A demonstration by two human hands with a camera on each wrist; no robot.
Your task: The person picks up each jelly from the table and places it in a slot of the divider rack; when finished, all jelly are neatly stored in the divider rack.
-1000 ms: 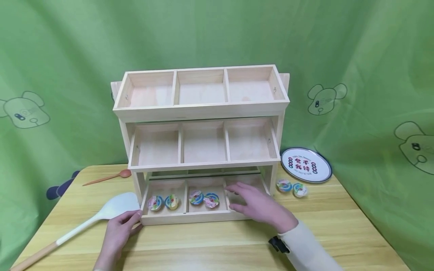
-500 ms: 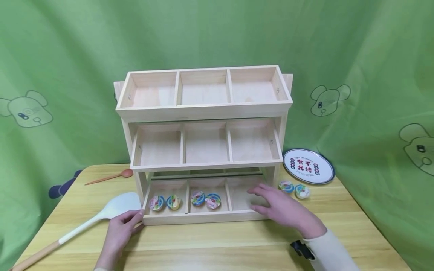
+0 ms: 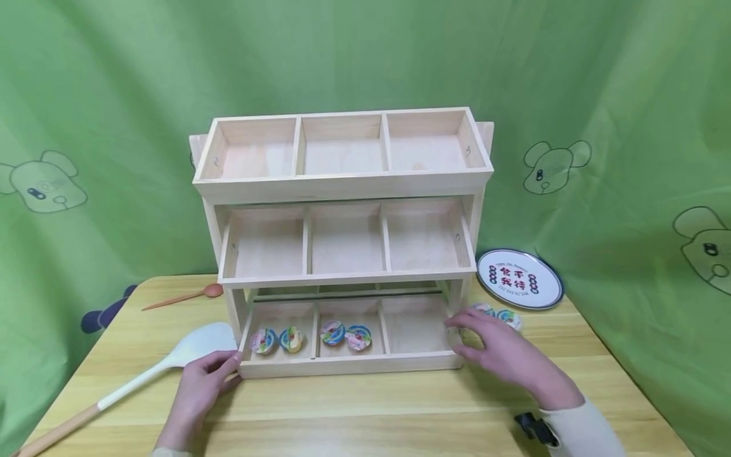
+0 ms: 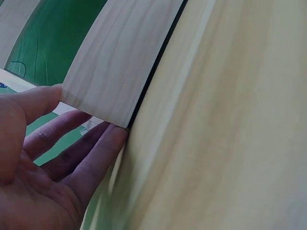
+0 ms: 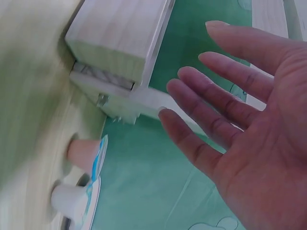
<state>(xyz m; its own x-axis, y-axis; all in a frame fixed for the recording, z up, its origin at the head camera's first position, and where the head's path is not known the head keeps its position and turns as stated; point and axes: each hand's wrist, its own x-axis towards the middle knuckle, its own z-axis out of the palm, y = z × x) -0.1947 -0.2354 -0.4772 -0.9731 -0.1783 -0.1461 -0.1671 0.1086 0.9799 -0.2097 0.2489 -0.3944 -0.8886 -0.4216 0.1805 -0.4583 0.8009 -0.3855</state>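
A three-tier wooden rack (image 3: 337, 189) stands on the table. In its bottom tray (image 3: 365, 365), two small jelly cups (image 3: 277, 341) lie in the left compartment and two more jelly cups (image 3: 345, 335) in the middle one. My left hand (image 3: 201, 387) holds the tray's front left corner. The left wrist view shows the thumb at the top edge and fingertips against the end. My right hand (image 3: 505, 349) hovers at the tray's right end, fingers spread, palm bare in the right wrist view. Just beyond it two jelly cups (image 5: 88, 179) stand on the table, partly hidden in the head view.
An oval plate (image 3: 520, 279) with red lettering lies at the back right. On the left lie a white spatula (image 3: 197, 346) with a wooden handle and a red-brown spoon (image 3: 212, 291). Green curtain (image 3: 365, 51) hangs close behind the table (image 3: 365, 419) and along its sides.
My right hand has moved rightward from over the tray's right compartment to its right end, now partly covering the two cups outside. The left hand stays at the corner.
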